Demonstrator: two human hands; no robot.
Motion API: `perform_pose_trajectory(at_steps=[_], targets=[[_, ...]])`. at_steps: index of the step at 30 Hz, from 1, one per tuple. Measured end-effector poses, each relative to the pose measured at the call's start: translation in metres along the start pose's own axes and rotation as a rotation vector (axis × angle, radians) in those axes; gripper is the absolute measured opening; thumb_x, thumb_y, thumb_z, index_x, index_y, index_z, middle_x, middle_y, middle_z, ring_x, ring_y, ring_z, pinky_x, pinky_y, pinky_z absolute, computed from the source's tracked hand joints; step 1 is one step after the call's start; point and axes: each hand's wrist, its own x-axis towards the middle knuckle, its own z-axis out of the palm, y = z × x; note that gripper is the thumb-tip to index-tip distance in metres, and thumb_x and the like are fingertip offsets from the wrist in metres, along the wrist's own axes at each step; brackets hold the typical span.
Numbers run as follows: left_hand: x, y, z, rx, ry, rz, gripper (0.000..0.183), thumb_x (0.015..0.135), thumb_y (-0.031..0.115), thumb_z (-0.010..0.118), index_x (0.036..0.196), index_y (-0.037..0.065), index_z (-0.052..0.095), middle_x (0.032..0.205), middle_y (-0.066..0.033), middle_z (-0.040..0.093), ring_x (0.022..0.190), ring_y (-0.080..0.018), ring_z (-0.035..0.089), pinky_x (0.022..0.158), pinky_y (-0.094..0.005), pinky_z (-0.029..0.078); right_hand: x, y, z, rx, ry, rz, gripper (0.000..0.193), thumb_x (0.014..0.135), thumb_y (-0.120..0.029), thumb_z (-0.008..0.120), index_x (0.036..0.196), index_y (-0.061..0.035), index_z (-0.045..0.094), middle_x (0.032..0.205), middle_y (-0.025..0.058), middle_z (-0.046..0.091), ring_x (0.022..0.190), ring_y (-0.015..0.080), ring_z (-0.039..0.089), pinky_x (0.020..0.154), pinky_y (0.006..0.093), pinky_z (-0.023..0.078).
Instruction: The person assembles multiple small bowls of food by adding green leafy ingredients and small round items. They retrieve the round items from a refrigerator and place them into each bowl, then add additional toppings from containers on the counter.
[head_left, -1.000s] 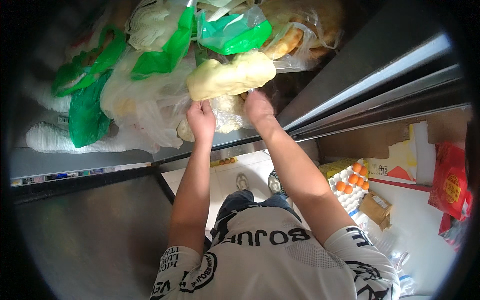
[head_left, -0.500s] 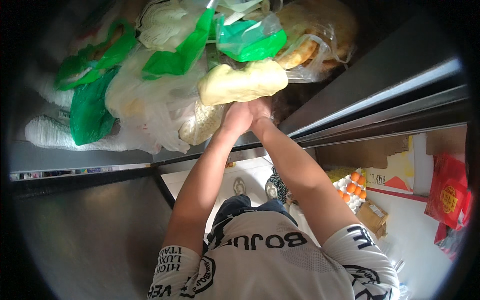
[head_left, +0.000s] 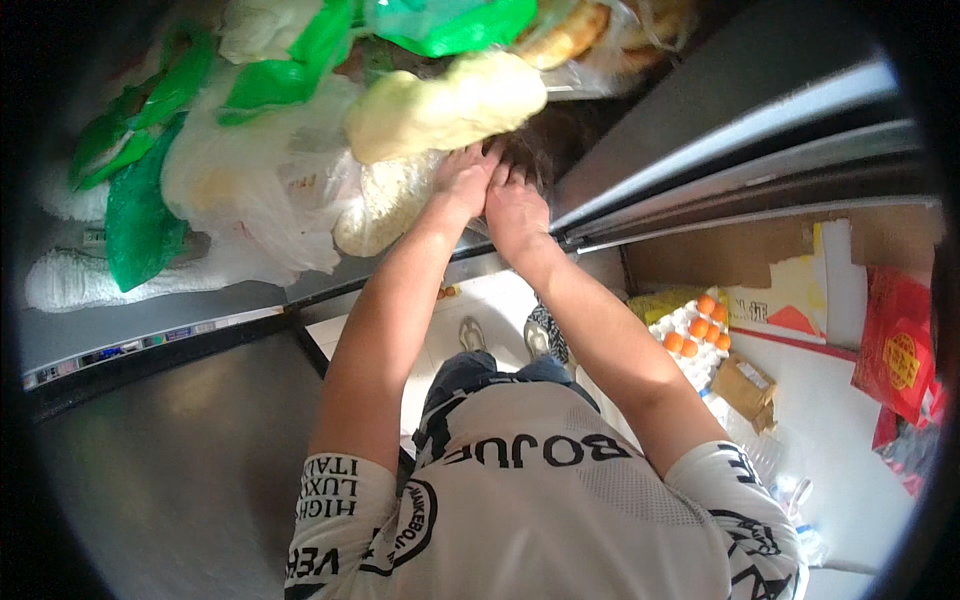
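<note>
Both hands meet at the front of a packed fridge or freezer shelf, just below a pale yellow, dough-like lump (head_left: 445, 108). My left hand (head_left: 466, 182) lies against the right one, its fingers partly hidden under the lump. My right hand (head_left: 517, 208) has its fingers bent over what looks like a clear plastic bag (head_left: 538, 152) with dark contents that I cannot make out. Left of my left hand sits a clear bag of pale grains or flakes (head_left: 385, 205). A cloudy white plastic bag (head_left: 255, 185) and a dark green bag (head_left: 145, 220) lie farther left.
Green-and-clear bags (head_left: 450, 25) and bagged flat bread (head_left: 570, 38) fill the back. A dark door edge (head_left: 740, 150) rises on the right; another dark panel (head_left: 180, 450) is lower left. On the floor are an egg tray (head_left: 690, 335), a cardboard box (head_left: 745, 390) and a red bag (head_left: 895, 345).
My hands have drawn back from beneath the yellow lump, and more of their fingers shows. The view has shifted, so the shelf contents appear higher and farther left.
</note>
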Motion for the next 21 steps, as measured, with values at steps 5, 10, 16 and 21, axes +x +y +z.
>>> perform_pose_trajectory(at_steps=[5, 10, 16, 21], targets=[[0.008, -0.006, 0.010, 0.131, 0.121, 0.156, 0.046, 0.103, 0.034, 0.058, 0.143, 0.016, 0.069, 0.136, -0.0167, 0.071, 0.130, -0.0388, 0.063, 0.112, -0.0436, 0.051, -0.017, 0.005, -0.012, 0.052, 0.078, -0.005, 0.070, 0.097, -0.008, 0.064, 0.158, 0.0122, 0.037, 0.147, 0.0326, 0.059, 0.132, 0.0415, 0.067, 0.104, 0.0416, 0.060], [-0.011, -0.002, 0.020, 0.265, 0.153, 0.201, 0.045, 0.099, 0.030, 0.062, 0.143, 0.018, 0.064, 0.146, -0.0088, 0.064, 0.131, -0.0331, 0.062, 0.110, -0.0456, 0.052, -0.043, 0.006, -0.027, 0.142, 0.419, -0.268, 0.040, 0.086, -0.008, 0.067, 0.125, 0.0023, 0.070, 0.144, 0.0175, 0.064, 0.139, 0.0384, 0.057, 0.107, 0.0441, 0.057], [-0.015, 0.020, 0.002, 0.666, 0.092, 0.364, 0.046, 0.102, 0.031, 0.056, 0.147, 0.020, 0.061, 0.144, -0.0100, 0.065, 0.136, -0.0320, 0.057, 0.109, -0.0428, 0.049, -0.051, 0.009, -0.034, 0.267, 0.432, -0.308, 0.039, 0.081, -0.005, 0.070, 0.119, -0.0001, 0.069, 0.126, 0.0180, 0.065, 0.121, 0.0391, 0.059, 0.103, 0.0462, 0.054], [-0.009, 0.021, 0.006, 0.445, 0.010, 0.171, 0.059, 0.102, 0.037, 0.056, 0.160, 0.029, 0.049, 0.148, -0.0165, 0.062, 0.129, -0.0387, 0.063, 0.099, -0.0486, 0.059, -0.052, 0.020, -0.030, 0.262, 0.355, -0.309, 0.044, 0.078, -0.004, 0.073, 0.122, -0.0013, 0.068, 0.126, 0.0166, 0.065, 0.118, 0.0391, 0.060, 0.099, 0.0464, 0.056]])
